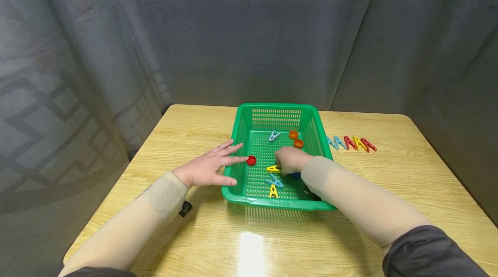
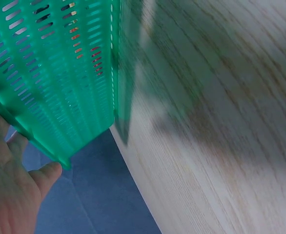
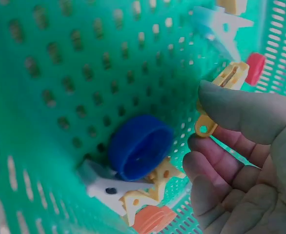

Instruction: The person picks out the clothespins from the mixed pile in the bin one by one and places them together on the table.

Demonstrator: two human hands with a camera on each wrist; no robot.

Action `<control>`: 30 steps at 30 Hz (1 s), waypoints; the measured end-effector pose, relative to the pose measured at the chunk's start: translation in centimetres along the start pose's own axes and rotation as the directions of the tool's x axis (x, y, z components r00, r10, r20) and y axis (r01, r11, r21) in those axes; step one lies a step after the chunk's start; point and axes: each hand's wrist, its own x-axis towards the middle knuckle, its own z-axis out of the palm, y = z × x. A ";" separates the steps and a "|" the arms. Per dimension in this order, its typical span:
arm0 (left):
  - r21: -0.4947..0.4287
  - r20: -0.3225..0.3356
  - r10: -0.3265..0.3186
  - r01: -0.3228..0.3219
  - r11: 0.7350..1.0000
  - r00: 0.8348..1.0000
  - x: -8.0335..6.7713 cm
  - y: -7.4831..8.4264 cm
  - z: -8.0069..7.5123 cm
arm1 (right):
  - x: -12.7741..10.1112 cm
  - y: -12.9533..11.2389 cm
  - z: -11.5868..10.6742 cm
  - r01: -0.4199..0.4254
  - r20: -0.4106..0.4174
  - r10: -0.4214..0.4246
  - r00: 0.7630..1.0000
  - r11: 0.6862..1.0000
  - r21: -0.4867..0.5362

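Note:
My right hand (image 1: 291, 159) reaches inside a green basket (image 1: 278, 203) and pinches a yellow clothespin (image 3: 231, 78) between thumb and fingers. Close to it in the right wrist view lie a blue bottle cap (image 3: 142, 146), a pale clothespin (image 3: 101, 187), another yellow clothespin (image 3: 138, 200) and an orange cap (image 3: 153, 219). My left hand (image 1: 212, 167) is at the basket's left rim with fingers spread, the fingertips over the inside near a red cap (image 1: 251, 160). From the left wrist, its thumb shows along the rim's edge.
Also in the basket are a blue clothespin (image 1: 275, 181), a yellow clothespin (image 1: 273, 191), a grey-blue clothespin (image 1: 274, 136) and two orange caps (image 1: 298, 144). Right of it on the wooden table (image 1: 412, 182), several blue, red and yellow clothespins (image 1: 349, 143) lie in a row. Grey curtains (image 1: 241, 43) hang behind.

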 end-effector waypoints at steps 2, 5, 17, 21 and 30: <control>-0.003 0.003 -0.004 0.004 1.000 1.000 0.0 0.0 0.0 | -0.1 0.0 -0.2 0.006 -0.013 -0.006 1.000 0.999 0.037; 0.000 0.001 0.001 -0.001 1.000 1.000 0.0 0.0 0.0 | -0.3 0.0 -0.6 0.019 -0.052 -0.013 0.999 0.993 0.117; 0.000 -0.010 0.021 -0.021 1.000 1.000 0.0 0.1 -0.1 | -0.9 0.4 -2.0 0.126 -0.192 -0.070 0.979 0.945 0.301; -0.001 -0.012 0.026 -0.026 1.000 1.000 0.1 0.0 -0.1 | -0.8 0.5 -2.2 0.144 -0.251 -0.059 0.966 0.932 0.334; -0.007 -0.009 0.028 -0.028 1.000 1.000 0.1 0.0 -0.1 | -0.9 0.6 -2.4 0.139 -0.286 -0.015 0.958 0.897 0.419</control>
